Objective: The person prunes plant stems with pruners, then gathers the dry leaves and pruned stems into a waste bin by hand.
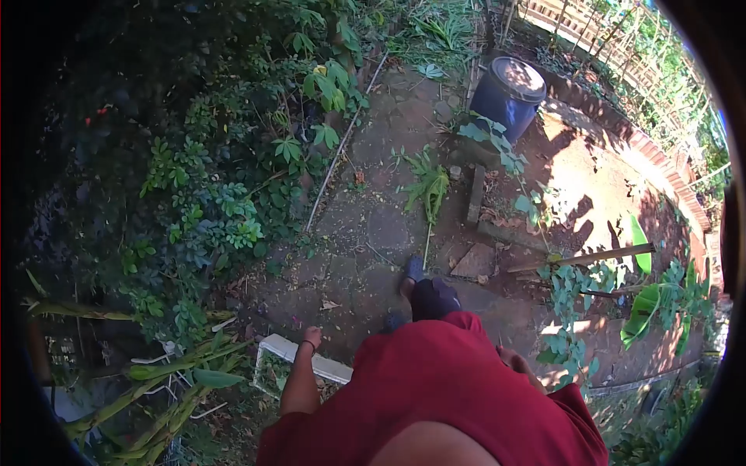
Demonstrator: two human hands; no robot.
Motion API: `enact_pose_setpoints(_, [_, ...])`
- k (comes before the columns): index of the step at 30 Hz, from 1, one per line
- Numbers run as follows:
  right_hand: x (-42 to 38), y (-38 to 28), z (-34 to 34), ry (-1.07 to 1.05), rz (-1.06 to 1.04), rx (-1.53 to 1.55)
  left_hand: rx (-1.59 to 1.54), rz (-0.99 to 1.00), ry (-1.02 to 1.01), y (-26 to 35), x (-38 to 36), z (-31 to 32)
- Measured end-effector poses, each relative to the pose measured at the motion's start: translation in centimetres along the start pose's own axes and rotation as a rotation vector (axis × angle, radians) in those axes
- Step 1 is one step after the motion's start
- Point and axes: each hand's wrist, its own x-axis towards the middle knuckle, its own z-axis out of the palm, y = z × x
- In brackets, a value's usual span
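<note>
My left hand [312, 335] hangs at my side above the path, a dark band round its wrist. Its fingers are curled in, and nothing shows in them. A long white frame-like piece [330, 367] lies lower down behind that wrist; contact between them is not visible. At my other side, my right hand [510, 359] is partly covered by my red shirt [435, 373], so its fingers cannot be made out. In front of my shoe [414, 268], a cut leafy stalk [429, 198] lies on the stone path [342, 264].
A blue lidded barrel [505, 101] stands ahead on the right, beside low stone edging [475, 194]. Dense bushes [210, 202] line the left, with a thin pole [346, 140] along the path. A wooden stake [583, 258] juts in from the right among vines. Cut greens [435, 31] lie farther up.
</note>
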Motion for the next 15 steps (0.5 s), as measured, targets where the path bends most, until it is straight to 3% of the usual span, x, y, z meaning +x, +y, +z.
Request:
enact_pose_setpoints(2, [4.0, -2.0, 1.0, -0.055, -0.049, 0.063, 0.208, -0.076, 0.051, 2.5, 2.2, 1.8])
enact_pose_setpoints(4, [8.9, -4.3, 1.6, -0.081, -0.077, 0.041, 0.897, 0.614, -0.255, 5.3, 4.0, 1.9])
enact_pose_setpoints(6, [11.8, -11.2, 0.0, -0.090, 0.264, 0.083, 0.205, -0.104, -0.208, 10.1, 4.1, 5.0])
enact_pose_setpoints(7, [14.0, -13.8, -1.1, -0.087, 0.202, 0.074, 0.215, -0.111, -0.203, 11.3, 4.7, 6.3])
enact_pose_setpoints(9, [20.0, -20.0, -4.0, -0.059, 0.033, 0.021, 0.120, 0.158, -0.050, 14.1, 6.7, 7.3])
enact_pose_setpoints(10, [22.2, -23.2, -5.9, -0.033, -0.059, -0.018, 0.124, 0.156, -0.044, 15.1, 8.3, 6.9])
enact_pose_setpoints(12, [21.2, -33.9, -10.7, -0.017, -0.005, -0.042, 0.249, 0.465, -0.254, 14.8, 11.2, 6.4])
enact_pose_setpoints(14, [21.3, -43.6, -14.0, 0.126, -0.019, -0.005, 0.489, 0.340, -0.240, 18.4, 11.9, 5.8])
enact_pose_setpoints(15, [23.4, -46.9, -15.8, 0.179, -0.174, -0.004, 0.581, 0.259, -0.232, 20.7, 12.1, 5.6])
